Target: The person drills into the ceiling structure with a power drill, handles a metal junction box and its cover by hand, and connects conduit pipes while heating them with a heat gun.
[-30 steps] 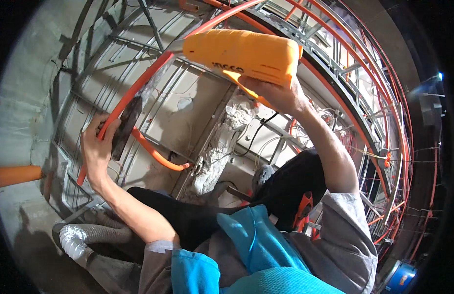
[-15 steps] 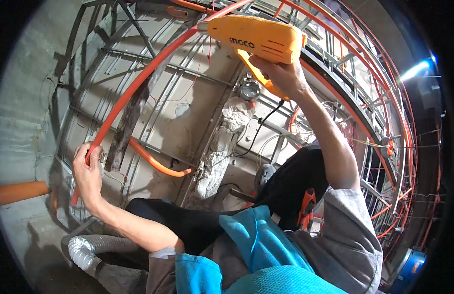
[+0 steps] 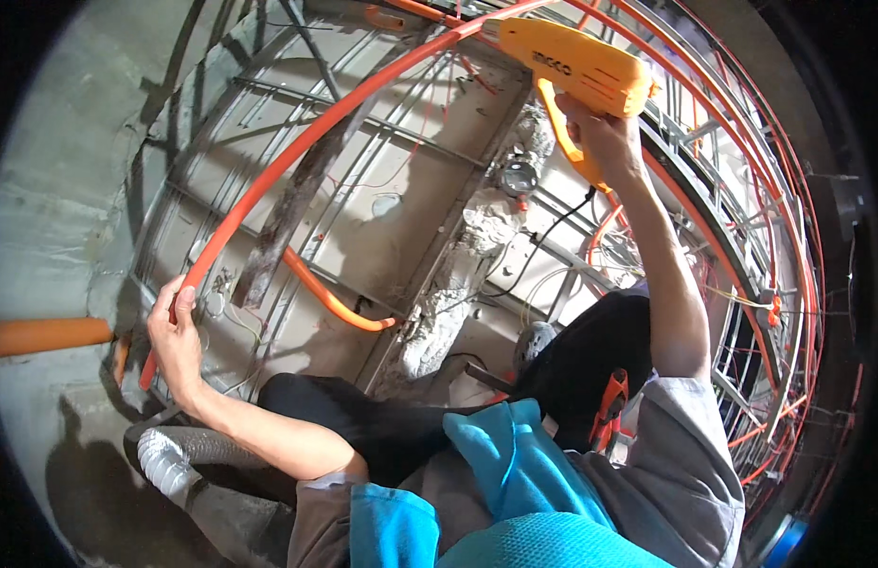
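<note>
My right hand (image 3: 609,137) grips the handle of a yellow heat gun (image 3: 581,66), held high at the upper right. Its nozzle points left and lies against or just beside a long orange-red plastic pipe (image 3: 316,131); I cannot tell whether they touch. The pipe arcs from the top of the view down to the lower left. Near its lower end my left hand (image 3: 174,346) holds it, with the thumb on the near side and the fingers curled round. A black cord (image 3: 564,218) hangs from the base of the gun's handle.
A short curved orange pipe (image 3: 330,303) and a rusty beam (image 3: 292,208) lie beneath. Metal framing with red pipes (image 3: 775,189) runs along the right. At left, a thick orange pipe (image 3: 46,338) comes out of the wall; a silver flexible duct (image 3: 164,464) lies below it.
The heat gun has moved to the right along the pipe, and the pipe now bows more. My left hand keeps its hold. The whole view has shifted a little.
</note>
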`<state>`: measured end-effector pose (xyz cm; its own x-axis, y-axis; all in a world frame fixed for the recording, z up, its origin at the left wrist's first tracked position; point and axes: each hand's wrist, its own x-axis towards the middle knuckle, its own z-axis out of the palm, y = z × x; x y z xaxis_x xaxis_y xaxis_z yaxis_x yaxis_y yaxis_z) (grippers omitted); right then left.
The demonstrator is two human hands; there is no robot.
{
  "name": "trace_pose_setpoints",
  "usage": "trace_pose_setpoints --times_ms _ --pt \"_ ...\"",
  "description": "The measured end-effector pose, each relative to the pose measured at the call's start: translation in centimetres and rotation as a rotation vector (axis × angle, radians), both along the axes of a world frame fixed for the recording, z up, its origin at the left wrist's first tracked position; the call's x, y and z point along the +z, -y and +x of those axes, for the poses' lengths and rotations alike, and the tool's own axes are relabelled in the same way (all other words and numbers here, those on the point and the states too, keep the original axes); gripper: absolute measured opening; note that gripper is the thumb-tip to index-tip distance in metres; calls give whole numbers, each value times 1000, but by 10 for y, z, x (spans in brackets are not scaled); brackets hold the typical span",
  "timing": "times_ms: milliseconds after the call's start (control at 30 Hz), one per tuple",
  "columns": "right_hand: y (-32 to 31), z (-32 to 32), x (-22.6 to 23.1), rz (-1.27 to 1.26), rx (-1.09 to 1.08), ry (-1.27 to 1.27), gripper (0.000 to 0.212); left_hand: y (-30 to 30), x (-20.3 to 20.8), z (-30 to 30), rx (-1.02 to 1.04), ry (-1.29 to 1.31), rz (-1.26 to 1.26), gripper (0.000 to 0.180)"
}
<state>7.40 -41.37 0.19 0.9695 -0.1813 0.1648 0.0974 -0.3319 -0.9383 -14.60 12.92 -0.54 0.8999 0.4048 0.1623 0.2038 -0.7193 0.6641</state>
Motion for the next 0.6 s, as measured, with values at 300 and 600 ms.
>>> trace_pose_setpoints --times_ms 300,600 --pt "-11 -16 6 42 124 -98 24 24 3 14 2 29 -8 28" --pt "-48 -47 21 -131 301 -148 38 38 -7 36 -11 -14 110 31"
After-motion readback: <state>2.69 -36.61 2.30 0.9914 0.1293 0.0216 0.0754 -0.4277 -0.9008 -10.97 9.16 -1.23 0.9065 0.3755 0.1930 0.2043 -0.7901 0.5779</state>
